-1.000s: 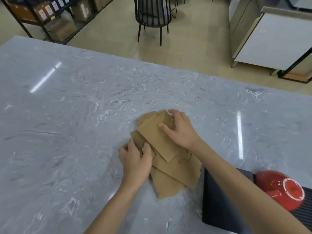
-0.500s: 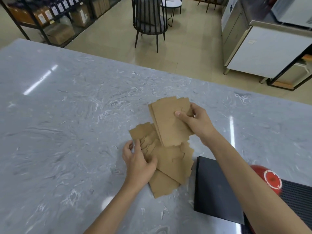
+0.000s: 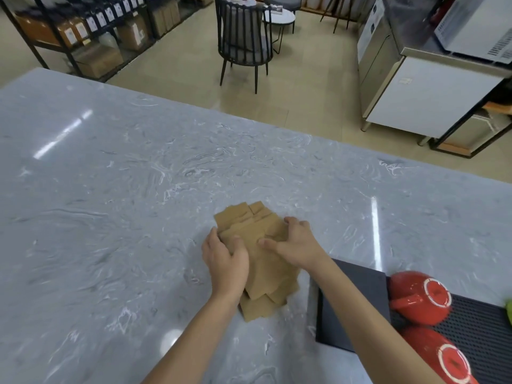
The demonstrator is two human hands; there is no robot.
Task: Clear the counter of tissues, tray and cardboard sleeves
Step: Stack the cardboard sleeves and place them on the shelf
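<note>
I saw both hands pressed flat, fingers spread, on the cardboard sleeves (image 3: 260, 253); left hand (image 3: 225, 261) at nine o'clock, right hand (image 3: 295, 245) at three; the pile's long axis ran twelve to six on the table (image 3: 110, 217).

Right hand (image 3: 297, 246) back down from its lift half a second ago, pressing its cardboard sleeves (image 3: 257, 245) onto the pile; left hand (image 3: 225, 257) apparently shifted inward, squaring the pile's edge.

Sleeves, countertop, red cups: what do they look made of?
Sleeves: brown kraft cardboard, matte; flat, thin, no shine, notched edges. Both the left hand and right hand press on the pile.
Countertop: polished marble or marble-look stone, grey with white veins; mirrors the ceiling lights. Real or engineered can't be told.
Red cups: probably glazed ceramic; glossy red, with an unglazed-looking white base ring.
</note>
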